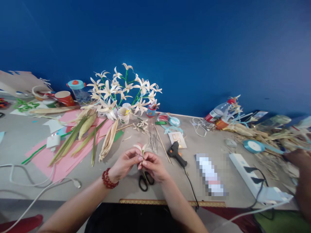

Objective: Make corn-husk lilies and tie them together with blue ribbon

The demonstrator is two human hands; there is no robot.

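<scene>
Left hand [126,161]: its grip was closed, the thumb pressed toward the bent fingers in a narrow pinch on the small pale flower [143,149]; a red beaded bracelet [109,179] circled the wrist.
Right hand [155,166]: its grip was closed too, thumb and fingertips drawn together at the base of the same flower, just beside the other hand's fingertips; the exact contact was too small to make out.
Small pale flower: it stood between the two hands, above the near part of the desk [104,191], petals spreading upward from the pinched base.
Scissors [143,183]: they lay below the hands, dark handles toward the person, no finger in the loops.
Glue gun [178,154]: it lay on its side to the right of the hands, its cord running toward the near edge.
Flower arrangement [122,89]: many pale blooms on green stems stood behind the hands, well apart from them.
Husks [108,140]: a dry bundle lay left of the hands, near pink paper [73,165].
Co-worker's hand [300,160]: at the far right, it was near a blue ribbon roll [254,146]; whether it gripped the ribbon's end could not be told.
</scene>
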